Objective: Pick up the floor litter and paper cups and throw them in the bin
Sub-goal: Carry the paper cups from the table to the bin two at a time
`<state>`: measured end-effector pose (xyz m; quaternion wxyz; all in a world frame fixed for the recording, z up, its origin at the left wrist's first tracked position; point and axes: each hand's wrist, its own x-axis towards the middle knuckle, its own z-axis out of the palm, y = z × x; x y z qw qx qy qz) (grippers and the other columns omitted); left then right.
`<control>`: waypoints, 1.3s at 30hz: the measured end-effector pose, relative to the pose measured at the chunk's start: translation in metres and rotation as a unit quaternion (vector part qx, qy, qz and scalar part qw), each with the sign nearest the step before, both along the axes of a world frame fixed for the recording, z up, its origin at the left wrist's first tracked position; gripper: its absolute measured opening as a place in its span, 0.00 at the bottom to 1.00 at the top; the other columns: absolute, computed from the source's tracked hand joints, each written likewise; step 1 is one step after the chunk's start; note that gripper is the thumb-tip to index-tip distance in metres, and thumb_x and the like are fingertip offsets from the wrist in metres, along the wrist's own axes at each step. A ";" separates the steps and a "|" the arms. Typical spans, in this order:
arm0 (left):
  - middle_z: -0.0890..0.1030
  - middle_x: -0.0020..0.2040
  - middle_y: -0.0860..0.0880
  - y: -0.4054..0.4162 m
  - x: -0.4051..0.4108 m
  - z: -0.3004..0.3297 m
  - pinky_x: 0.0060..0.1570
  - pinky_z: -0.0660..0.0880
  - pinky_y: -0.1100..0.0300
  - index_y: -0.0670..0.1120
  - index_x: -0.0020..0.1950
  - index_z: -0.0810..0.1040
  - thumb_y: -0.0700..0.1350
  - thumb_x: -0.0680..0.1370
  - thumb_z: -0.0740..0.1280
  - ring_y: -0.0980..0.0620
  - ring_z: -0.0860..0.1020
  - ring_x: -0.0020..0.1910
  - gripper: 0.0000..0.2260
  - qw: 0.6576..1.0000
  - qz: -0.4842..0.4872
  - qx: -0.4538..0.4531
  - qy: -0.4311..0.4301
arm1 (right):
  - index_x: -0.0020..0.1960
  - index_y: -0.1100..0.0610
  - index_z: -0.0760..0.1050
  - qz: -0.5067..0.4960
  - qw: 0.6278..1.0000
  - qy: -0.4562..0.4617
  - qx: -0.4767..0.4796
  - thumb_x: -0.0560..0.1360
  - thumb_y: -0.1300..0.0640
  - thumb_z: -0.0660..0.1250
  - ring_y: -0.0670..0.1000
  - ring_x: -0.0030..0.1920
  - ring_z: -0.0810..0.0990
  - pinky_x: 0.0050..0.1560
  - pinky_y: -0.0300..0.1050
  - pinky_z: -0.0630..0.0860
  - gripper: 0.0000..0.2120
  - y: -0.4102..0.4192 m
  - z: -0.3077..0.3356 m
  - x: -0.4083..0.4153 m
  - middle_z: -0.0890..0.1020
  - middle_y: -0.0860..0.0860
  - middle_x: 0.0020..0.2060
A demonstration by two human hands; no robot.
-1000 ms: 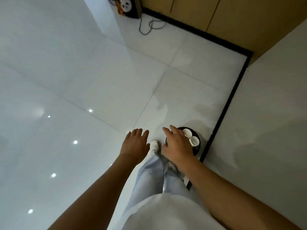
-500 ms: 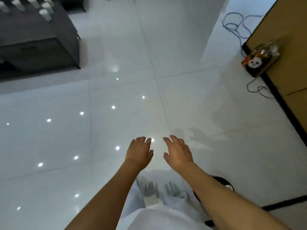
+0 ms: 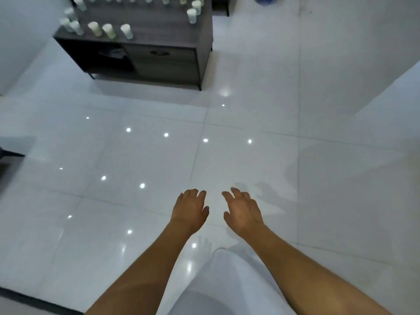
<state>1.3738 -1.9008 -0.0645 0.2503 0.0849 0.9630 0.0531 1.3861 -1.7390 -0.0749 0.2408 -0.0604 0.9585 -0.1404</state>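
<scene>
Both hands empty over a glossy white floor, paper cups on a dark cabinet far ahead.

At the far left, many paper cups (image 3: 108,30) stand upright on the tabletop of a dark low cabinet (image 3: 163,62), some in a loose row near its front edge, others along the back and at its right end. The tiled floor (image 3: 113,155) in front shows small bright light reflections. Nearer the camera, the left hand (image 3: 189,211) is held out palm down with relaxed, slightly bent fingers, holding nothing. Just beside it, apart, the right hand (image 3: 243,212) is spread the same way, fingers loosely splayed and also empty. A white garment (image 3: 225,287) fills the bottom between the forearms.
</scene>
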 end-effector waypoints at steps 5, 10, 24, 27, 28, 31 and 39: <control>0.68 0.71 0.46 -0.037 -0.058 0.000 0.70 0.60 0.56 0.46 0.74 0.61 0.52 0.81 0.57 0.47 0.65 0.70 0.23 0.999 0.046 0.012 -0.002 | 0.75 0.51 0.59 0.057 0.998 -0.014 0.017 0.78 0.55 0.61 0.56 0.69 0.66 0.64 0.49 0.67 0.27 -0.034 0.004 -0.074 0.63 0.52 0.73; 0.68 0.71 0.46 -0.060 -0.152 -0.006 0.71 0.59 0.54 0.47 0.74 0.62 0.52 0.81 0.57 0.47 0.65 0.70 0.22 0.996 0.088 0.015 0.006 | 0.74 0.51 0.60 0.093 0.995 -0.018 0.013 0.77 0.55 0.62 0.56 0.65 0.69 0.61 0.48 0.70 0.27 -0.059 -0.001 -0.180 0.66 0.52 0.71; 0.70 0.70 0.46 -0.140 -0.402 0.013 0.70 0.61 0.56 0.46 0.74 0.63 0.52 0.81 0.57 0.47 0.67 0.69 0.22 0.985 0.172 0.013 0.010 | 0.74 0.51 0.61 0.180 0.984 -0.012 -0.004 0.77 0.51 0.64 0.56 0.65 0.70 0.62 0.49 0.71 0.28 -0.150 0.020 -0.472 0.67 0.52 0.70; 0.70 0.69 0.47 -0.170 -0.448 0.007 0.69 0.62 0.57 0.47 0.73 0.64 0.52 0.81 0.57 0.48 0.68 0.68 0.22 0.984 0.179 0.014 0.004 | 0.74 0.51 0.61 0.186 0.982 -0.019 0.000 0.77 0.51 0.64 0.56 0.65 0.70 0.61 0.50 0.71 0.27 -0.180 0.015 -0.521 0.67 0.52 0.70; 0.70 0.69 0.47 -0.182 -0.466 0.004 0.68 0.62 0.57 0.47 0.73 0.64 0.52 0.81 0.57 0.48 0.68 0.68 0.22 0.984 0.176 0.013 0.004 | 0.74 0.51 0.61 0.186 0.982 -0.017 0.003 0.77 0.51 0.64 0.57 0.65 0.70 0.61 0.50 0.71 0.27 -0.192 0.015 -0.540 0.67 0.52 0.70; 0.70 0.70 0.47 -0.221 -0.522 0.000 0.68 0.62 0.56 0.47 0.73 0.64 0.52 0.81 0.57 0.48 0.67 0.68 0.22 0.984 0.178 0.013 -0.002 | 0.74 0.52 0.60 0.173 0.985 -0.018 0.005 0.77 0.52 0.64 0.57 0.65 0.69 0.61 0.51 0.71 0.28 -0.229 0.014 -0.598 0.66 0.53 0.70; 0.71 0.67 0.46 -0.346 -0.681 0.019 0.67 0.64 0.56 0.45 0.72 0.65 0.51 0.80 0.58 0.47 0.68 0.66 0.22 0.984 0.175 0.016 0.031 | 0.74 0.51 0.61 0.130 0.991 0.001 -0.015 0.76 0.53 0.64 0.57 0.65 0.70 0.61 0.51 0.72 0.28 -0.348 0.029 -0.752 0.67 0.53 0.70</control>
